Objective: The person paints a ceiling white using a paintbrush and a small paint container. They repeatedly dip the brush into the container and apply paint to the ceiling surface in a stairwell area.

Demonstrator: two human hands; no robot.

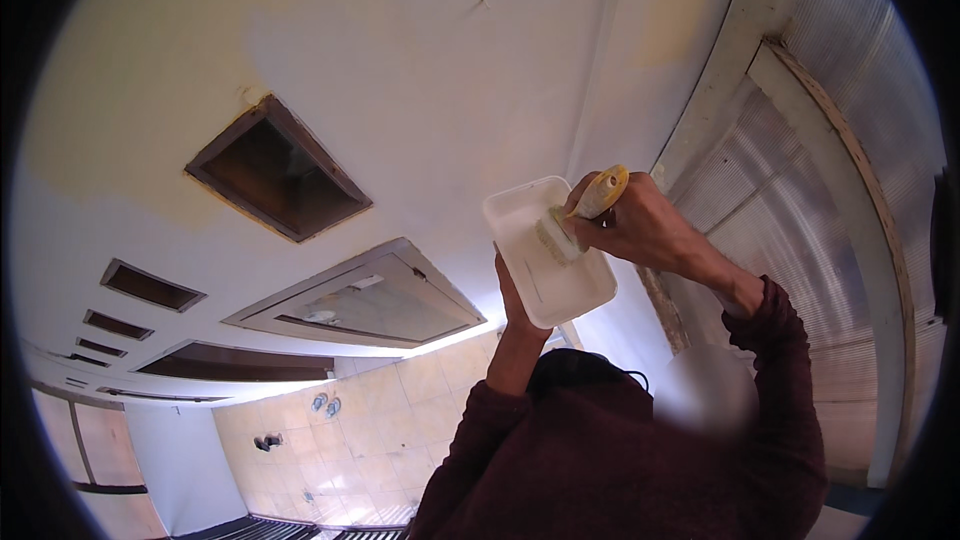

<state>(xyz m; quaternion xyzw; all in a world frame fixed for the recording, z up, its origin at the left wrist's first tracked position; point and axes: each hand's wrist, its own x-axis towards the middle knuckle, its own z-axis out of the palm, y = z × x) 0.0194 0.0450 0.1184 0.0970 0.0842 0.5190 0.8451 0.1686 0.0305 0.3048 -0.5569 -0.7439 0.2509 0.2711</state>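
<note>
A white, shallow plastic tub (575, 292) with rounded corners is held up in front of me, tilted. My left hand (518, 308) is closed on its near left side, the fingers partly hidden behind it. In my right hand (640, 225) is a paintbrush (602, 192) with a paint-smeared yellow handle, gripped near its head. The pale bristles point down into the tub, against or just above its inner floor; I cannot tell which. Ahead stands a wall (440, 110), mostly whitish with yellowish patches.
A dark wood-framed opening (280, 170) is set in the wall, with a larger framed pane (360, 300) and several smaller openings beyond. Corrugated translucent panels (770, 180) with a curved frame (850, 170) stand on the right. Sandals (326, 404) lie on the tiled floor (400, 420) below.
</note>
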